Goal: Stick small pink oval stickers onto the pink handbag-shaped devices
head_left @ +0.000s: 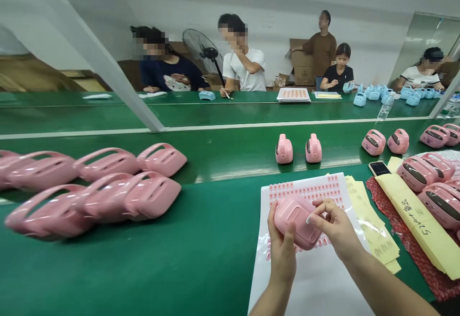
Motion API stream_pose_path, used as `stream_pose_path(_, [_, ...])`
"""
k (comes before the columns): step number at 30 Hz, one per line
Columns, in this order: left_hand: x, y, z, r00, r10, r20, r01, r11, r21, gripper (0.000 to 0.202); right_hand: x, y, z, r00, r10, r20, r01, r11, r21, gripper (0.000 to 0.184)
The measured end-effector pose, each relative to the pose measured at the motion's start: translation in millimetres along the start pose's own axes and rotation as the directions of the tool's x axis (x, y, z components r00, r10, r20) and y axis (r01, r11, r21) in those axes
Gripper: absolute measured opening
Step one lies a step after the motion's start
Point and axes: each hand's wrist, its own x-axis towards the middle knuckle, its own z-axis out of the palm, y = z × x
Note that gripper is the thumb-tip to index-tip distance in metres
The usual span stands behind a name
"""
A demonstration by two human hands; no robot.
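In the head view, the left hand (282, 253) grips a pink housing (293, 205) at its near left side, thumb on the face turned toward the wearer and fingers around the edge. The right hand (334, 225) is at the right side of that housing, its thumb and fingers curled close together; something whitish shows at the thumb tip, but I cannot tell whether it is a nail or a small piece being pinched.

Beneath both hands lies a white sheet (316, 282) with rows of small pink oval stickers (305, 190), several partly covered by the housing and fingers. Just right of the right hand are loose yellow sheets (377, 241), and past them a handwritten yellow bundle (419, 225) on red bubble wrap (381, 203). A phone (379, 168) lies beyond the right hand, off to its right, near a cluster of pink housings with dark panels (442, 203).

Well to the left of the left hand, plain pink housings (154, 196) lean in two rows. Straight ahead of the hands, two upright pink units (283, 150) stand apart from each other on the green surface (223, 150). Farther off, beyond the right hand, are a clear bottle (385, 107) and blue housings (373, 93), with co-workers (247, 71) seated along the far side.
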Motion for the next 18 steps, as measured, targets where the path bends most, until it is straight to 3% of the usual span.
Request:
stream_pose_path(7, [0.1, 3.1, 0.0, 0.995, -0.095, 0.038, 0.096, 0.994, -0.042, 0.074, -3.1, -5.7, 6.1, 0.999, 0.001, -0.04, -0.003, 0.999, -0.054, 0.018])
stream_pose_path(14, [-1.9, 5.6, 2.4, 0.996, -0.092, 0.0, 0.092, 0.991, -0.099, 0.073, -2.3, -1.0, 2.8, 0.999, 0.027, 0.032, -0.027, 1.0, -0.005, 0.022])
stream_pose_path(18, [-3.2, 9.9, 4.2, 0.994, -0.112, -0.006, 0.11, 0.984, -0.137, 0.071, -1.9, 3.2, 5.2, 0.999, -0.031, -0.028, 0.03, 0.999, -0.018, 0.022])
